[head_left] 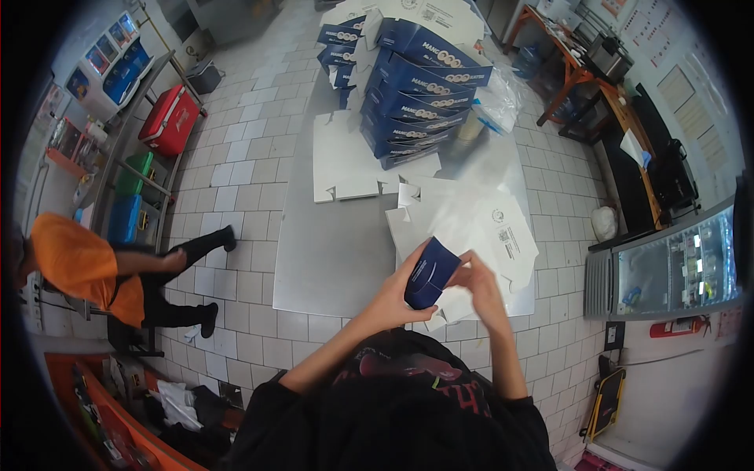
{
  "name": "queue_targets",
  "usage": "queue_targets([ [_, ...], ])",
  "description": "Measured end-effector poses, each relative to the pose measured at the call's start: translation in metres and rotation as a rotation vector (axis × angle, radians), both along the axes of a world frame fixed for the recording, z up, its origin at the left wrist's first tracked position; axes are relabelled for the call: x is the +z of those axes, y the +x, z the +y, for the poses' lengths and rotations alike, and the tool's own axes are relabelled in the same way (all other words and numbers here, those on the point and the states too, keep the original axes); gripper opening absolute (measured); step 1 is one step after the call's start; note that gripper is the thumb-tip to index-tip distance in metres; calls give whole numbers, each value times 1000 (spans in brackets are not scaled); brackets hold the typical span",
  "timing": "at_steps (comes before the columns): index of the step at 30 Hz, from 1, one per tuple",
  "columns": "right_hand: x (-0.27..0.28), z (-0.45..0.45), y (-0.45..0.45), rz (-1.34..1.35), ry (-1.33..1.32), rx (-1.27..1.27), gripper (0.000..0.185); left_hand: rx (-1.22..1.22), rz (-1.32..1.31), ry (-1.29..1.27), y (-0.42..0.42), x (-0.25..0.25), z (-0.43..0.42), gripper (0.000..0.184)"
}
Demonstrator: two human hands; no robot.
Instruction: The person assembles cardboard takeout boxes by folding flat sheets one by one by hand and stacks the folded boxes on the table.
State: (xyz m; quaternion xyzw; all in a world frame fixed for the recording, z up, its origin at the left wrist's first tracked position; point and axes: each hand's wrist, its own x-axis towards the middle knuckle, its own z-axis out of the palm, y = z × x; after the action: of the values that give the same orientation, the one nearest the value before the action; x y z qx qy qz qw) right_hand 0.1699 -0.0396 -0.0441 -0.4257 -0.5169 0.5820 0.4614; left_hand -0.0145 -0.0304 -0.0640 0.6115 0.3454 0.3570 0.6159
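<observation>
A small dark blue carton [431, 273] with pale printing is held up over the near edge of the metal table [338, 263]. My left hand [395, 297] wraps round its left side and bottom. At its right side is my right hand [477, 286], fingers bent near the carton's edge; whether they pinch anything is too blurred to make out. Flat white cardboard sheets [514, 243] with small printed marks lie beneath and beyond my hands. Farther back rises a tall stack of folded blue boxes [416, 98].
More white flat cardboard [338, 161] lies left of the stack, and a clear plastic bag [503, 98] lies right of it. A person in an orange top [75, 255] is at the left. A glass-door fridge [679, 263] stands at the right.
</observation>
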Motion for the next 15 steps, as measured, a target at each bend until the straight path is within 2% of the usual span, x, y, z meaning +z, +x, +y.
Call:
queue_targets([
  [1,10,8,6,-94,63,25,36,6,-1,0,-2,8,-1,92],
  [3,10,16,17,9,196,-119,45,21,321,463,-4,19,0,86],
  [5,15,17,17,-54,226,-384,46,67,412,560,-7,25,1,84],
  [7,55,13,12,177,-98,-58,46,122,508,653,-12,30,2,83],
  [8,55,12,12,328,-171,29,45,153,554,685,-15,33,3,82],
  [9,51,9,14,465,-268,111,34,185,600,714,-17,33,3,82],
  [10,45,2,11,268,-188,37,30,221,419,570,-19,31,4,83],
  [11,37,-5,5,72,-106,-38,27,230,420,570,-19,34,4,83],
  [12,26,-10,-6,-233,14,-39,21,264,373,497,-19,39,3,82],
  [13,31,-17,-29,-335,184,-129,15,296,327,424,-18,43,1,82],
  [15,26,-21,-43,-706,510,-406,12,308,339,422,-21,47,0,82],
])
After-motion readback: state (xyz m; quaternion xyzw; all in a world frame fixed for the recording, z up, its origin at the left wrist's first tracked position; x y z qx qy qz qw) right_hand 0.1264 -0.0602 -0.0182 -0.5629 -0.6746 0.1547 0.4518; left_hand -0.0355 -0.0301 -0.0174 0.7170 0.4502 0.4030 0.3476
